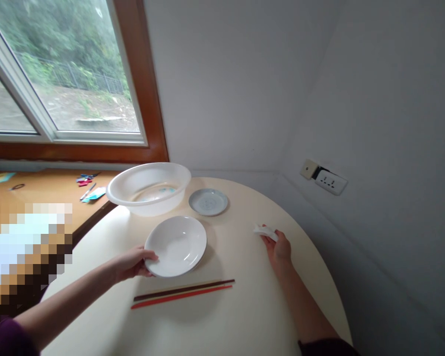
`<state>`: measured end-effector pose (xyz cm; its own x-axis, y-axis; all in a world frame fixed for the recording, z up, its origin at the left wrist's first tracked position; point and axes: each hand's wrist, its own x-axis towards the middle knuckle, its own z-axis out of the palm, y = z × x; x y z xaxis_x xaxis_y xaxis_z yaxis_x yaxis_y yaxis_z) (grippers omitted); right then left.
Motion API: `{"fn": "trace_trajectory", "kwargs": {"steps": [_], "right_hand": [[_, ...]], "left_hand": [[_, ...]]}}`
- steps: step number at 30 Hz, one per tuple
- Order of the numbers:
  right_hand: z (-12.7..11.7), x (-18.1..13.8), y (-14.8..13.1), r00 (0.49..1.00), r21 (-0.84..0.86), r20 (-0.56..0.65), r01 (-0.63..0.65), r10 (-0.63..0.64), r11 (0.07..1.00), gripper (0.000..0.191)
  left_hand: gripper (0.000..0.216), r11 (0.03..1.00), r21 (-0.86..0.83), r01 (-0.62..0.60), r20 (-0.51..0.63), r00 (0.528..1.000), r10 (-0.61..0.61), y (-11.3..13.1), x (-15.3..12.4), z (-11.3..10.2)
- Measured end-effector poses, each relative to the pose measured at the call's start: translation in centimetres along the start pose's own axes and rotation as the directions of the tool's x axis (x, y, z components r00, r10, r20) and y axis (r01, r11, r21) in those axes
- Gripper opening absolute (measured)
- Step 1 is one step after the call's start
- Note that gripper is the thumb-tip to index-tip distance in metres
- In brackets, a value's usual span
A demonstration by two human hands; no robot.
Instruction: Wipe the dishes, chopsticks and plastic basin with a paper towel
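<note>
My left hand [137,262] grips a shallow white dish [176,246] by its near left rim, the thumb lying over the edge. The dish is tilted and appears raised above the table. On the right, my right hand [278,247] is closed on a small white thin piece [265,231], which is blurred, so I cannot tell whether it is folded tissue or something stiffer. Below the dish lie long thin chopsticks, a dark brown one [181,290] and a red one [181,297], side by side. A small pale blue-grey plate [208,202] rests behind the dish.
A translucent white plastic basin [150,208] stands at the back left of the round cream table [244,321]. A wooden desk [55,190] with scissors, a pen and papers adjoins on the left. White walls close in behind and right, with a socket [331,182].
</note>
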<state>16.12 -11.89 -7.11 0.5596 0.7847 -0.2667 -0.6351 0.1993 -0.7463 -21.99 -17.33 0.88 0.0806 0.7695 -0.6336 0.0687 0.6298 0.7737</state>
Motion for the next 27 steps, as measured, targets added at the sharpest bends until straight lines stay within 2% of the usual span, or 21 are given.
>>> {"fn": "trace_trajectory", "kwargs": {"steps": [7, 11, 14, 17, 18, 22, 24, 27], "right_hand": [[0.0, -0.2, -0.1, 1.0, -0.009, 0.01, -0.001, 0.001, 1.0, 0.01], [0.0, -0.2, -0.1, 1.0, -0.016, 0.013, 0.002, -0.002, 1.0, 0.011], [-0.1, -0.2, -0.1, 1.0, -0.021, 0.019, 0.009, -0.008, 1.0, 0.011], [-0.2, 0.0, 0.0, 1.0, -0.025, 0.026, 0.013, -0.012, 1.0, 0.009], [-0.3, 0.0, 0.0, 1.0, -0.026, 0.028, 0.014, -0.013, 1.0, 0.009], [-0.3, 0.0, -0.1, 1.0, -0.031, 0.029, 0.011, -0.01, 0.999, 0.01], [-0.3, 0.0, -0.1, 1.0, -0.033, 0.029, 0.01, -0.009, 0.999, 0.01], [-0.3, 0.0, -0.1, 0.999, -0.038, 0.035, 0.012, -0.011, 0.999, 0.009]], "left_hand": [[0.036, 0.995, -0.066, 0.07, 0.073, 0.995, -0.065, -0.5, -0.8, 0.5], [0.033, 0.997, -0.026, 0.077, 0.135, 0.988, -0.073, -1.0, -0.6, 0.3], [0.027, 0.995, 0.089, 0.054, 0.116, 0.991, -0.064, -1.0, -0.4, 0.2], [0.012, 0.951, 0.309, -0.026, 0.089, 0.996, -0.002, -0.3, -0.7, 0.2], [0.01, 0.913, 0.402, -0.062, 0.099, 0.995, 0.024, 0.0, -0.9, 0.2], [0.03, 0.711, 0.686, -0.154, 0.142, 0.987, 0.077, 1.4, -1.8, 0.4], [0.03, 0.661, 0.736, -0.144, 0.111, 0.99, 0.092, 2.0, -2.1, 0.5], [0.019, 0.67, 0.731, -0.129, 0.059, 0.99, 0.126, 2.6, -2.3, 0.5]]}}
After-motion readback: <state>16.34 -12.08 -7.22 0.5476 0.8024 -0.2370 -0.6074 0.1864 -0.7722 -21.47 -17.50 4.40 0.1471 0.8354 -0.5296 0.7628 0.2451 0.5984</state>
